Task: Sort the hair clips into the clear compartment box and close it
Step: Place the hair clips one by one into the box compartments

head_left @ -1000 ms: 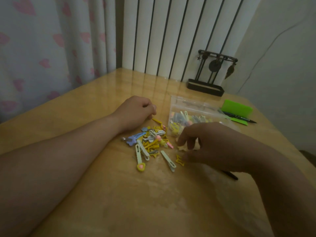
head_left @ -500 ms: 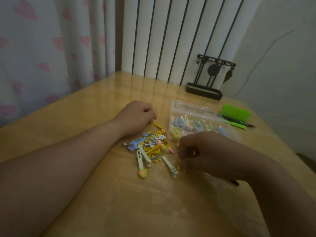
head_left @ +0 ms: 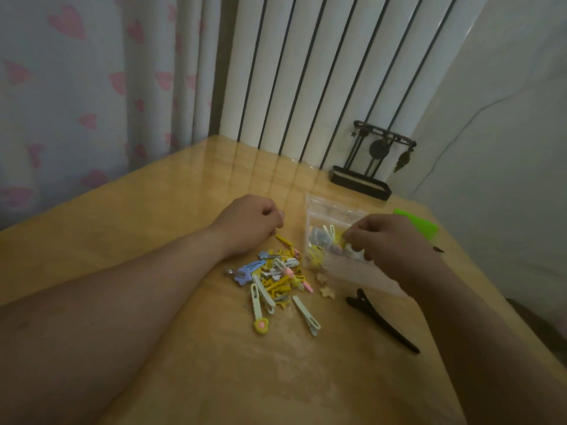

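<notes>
A: Where are the hair clips [head_left: 277,279]?
B: Heaped mid-tabletop [head_left: 159,228], just left of the clear compartment box [head_left: 333,216].
A: And the hands?
B: Right hand [head_left: 388,239] fingers pinch a yellow clip [head_left: 340,237] over the box; left hand [head_left: 250,223] is curled closed.

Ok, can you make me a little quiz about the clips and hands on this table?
1. True or false: the long black alligator clip lies inside the clear plastic compartment box.
2. Which hand is over the box: A) left hand B) right hand?
3. What shape decorates the end of the pale green clip with the yellow tip nearest the camera?

Key:
1. False; it lies on the wooden table, near the box.
2. B.
3. A pink heart.
</notes>
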`<action>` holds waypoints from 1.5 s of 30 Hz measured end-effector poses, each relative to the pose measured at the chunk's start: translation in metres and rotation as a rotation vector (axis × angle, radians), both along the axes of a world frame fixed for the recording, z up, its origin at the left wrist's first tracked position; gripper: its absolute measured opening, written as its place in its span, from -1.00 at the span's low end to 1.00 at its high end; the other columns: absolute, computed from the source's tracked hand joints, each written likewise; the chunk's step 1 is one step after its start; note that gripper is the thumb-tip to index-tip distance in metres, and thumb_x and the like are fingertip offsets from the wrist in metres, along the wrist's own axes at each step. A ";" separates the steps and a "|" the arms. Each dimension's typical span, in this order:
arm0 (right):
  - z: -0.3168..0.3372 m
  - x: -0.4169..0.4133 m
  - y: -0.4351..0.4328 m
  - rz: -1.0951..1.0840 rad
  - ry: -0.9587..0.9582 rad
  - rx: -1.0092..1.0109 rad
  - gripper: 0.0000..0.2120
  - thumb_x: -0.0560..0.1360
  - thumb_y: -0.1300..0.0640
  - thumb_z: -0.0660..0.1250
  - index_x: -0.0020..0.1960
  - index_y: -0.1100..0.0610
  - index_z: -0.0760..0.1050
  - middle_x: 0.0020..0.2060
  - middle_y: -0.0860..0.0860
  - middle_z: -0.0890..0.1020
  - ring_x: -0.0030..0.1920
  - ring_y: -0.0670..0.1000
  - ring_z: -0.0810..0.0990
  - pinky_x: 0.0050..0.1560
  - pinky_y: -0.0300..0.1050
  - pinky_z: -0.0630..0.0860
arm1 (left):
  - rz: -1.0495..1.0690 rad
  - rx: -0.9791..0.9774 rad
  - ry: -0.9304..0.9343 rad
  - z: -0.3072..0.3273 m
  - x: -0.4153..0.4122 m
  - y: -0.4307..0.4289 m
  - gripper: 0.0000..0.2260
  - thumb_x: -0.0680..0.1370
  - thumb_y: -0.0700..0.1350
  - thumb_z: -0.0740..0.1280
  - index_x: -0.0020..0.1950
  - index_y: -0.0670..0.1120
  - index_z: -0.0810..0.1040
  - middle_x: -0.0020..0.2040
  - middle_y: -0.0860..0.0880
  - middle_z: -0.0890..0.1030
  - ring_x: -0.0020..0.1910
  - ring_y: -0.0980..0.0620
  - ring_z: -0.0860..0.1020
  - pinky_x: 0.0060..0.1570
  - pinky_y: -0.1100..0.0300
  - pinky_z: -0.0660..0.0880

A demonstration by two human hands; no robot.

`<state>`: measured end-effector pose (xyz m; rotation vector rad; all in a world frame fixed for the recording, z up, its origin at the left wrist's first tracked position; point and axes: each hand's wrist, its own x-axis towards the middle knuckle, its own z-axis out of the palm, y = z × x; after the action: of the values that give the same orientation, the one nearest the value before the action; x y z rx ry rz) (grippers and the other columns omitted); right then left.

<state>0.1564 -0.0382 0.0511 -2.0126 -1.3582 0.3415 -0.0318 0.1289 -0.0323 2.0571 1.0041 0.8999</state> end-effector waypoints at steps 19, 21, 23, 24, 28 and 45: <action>-0.017 -0.012 0.043 -0.016 -0.258 -0.231 -0.78 0.54 0.00 0.43 -0.09 0.13 0.76 -0.17 0.11 0.74 -0.14 0.08 0.68 0.02 0.11 0.68 | -0.005 0.023 0.019 -0.001 0.001 0.005 -0.74 0.65 0.06 0.33 -0.14 0.01 0.71 -0.23 0.06 0.73 -0.15 0.12 0.66 -0.03 0.12 0.56; -0.018 -0.011 0.039 -0.037 -0.264 -0.159 -0.74 0.56 -0.02 0.39 -0.14 0.11 0.75 -0.19 0.11 0.73 -0.16 0.08 0.66 -0.01 0.11 0.67 | -0.003 0.027 0.019 -0.001 0.001 0.004 -0.74 0.65 0.06 0.33 -0.14 0.01 0.72 -0.22 0.06 0.73 -0.14 0.12 0.66 -0.05 0.13 0.54; -0.019 -0.010 0.033 -0.053 -0.280 -0.072 -0.69 0.59 -0.06 0.35 -0.15 0.11 0.73 -0.22 0.07 0.71 -0.18 0.06 0.65 -0.02 0.15 0.68 | -0.006 0.025 0.018 0.000 0.000 0.003 -0.74 0.65 0.06 0.33 -0.13 0.01 0.72 -0.21 0.06 0.73 -0.15 0.11 0.65 -0.08 0.14 0.53; -0.019 -0.010 0.030 -0.054 -0.284 -0.037 -0.69 0.59 -0.07 0.34 -0.15 0.10 0.71 -0.25 0.04 0.70 -0.19 0.04 0.64 -0.04 0.15 0.68 | -0.007 0.024 0.019 0.000 0.000 0.004 -0.74 0.65 0.06 0.32 -0.13 0.01 0.72 -0.21 0.06 0.73 -0.15 0.11 0.65 -0.09 0.14 0.53; -0.015 -0.011 0.009 0.016 -0.267 0.035 -0.73 0.61 -0.09 0.37 -0.15 0.03 0.69 -0.28 -0.04 0.68 -0.23 -0.02 0.64 -0.08 0.11 0.67 | -0.001 0.019 0.017 0.000 0.000 0.004 -0.74 0.65 0.06 0.33 -0.14 0.01 0.72 -0.21 0.06 0.74 -0.16 0.12 0.66 -0.04 0.11 0.55; -0.010 -0.012 -0.029 0.293 -0.562 -0.316 -0.85 0.56 -0.11 0.43 0.09 -0.17 0.74 -0.21 -0.27 0.59 -0.15 -0.18 0.58 -0.08 -0.17 0.60 | -0.007 0.019 0.011 0.003 -0.001 -0.004 -0.76 0.67 -0.02 0.34 -0.09 -0.05 0.74 -0.19 0.01 0.74 -0.15 0.09 0.65 -0.05 0.15 0.51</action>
<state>0.1443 -0.0676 0.0407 -2.2678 -2.0670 0.1221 -0.0326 0.1246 -0.0288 2.0821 0.9975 0.8993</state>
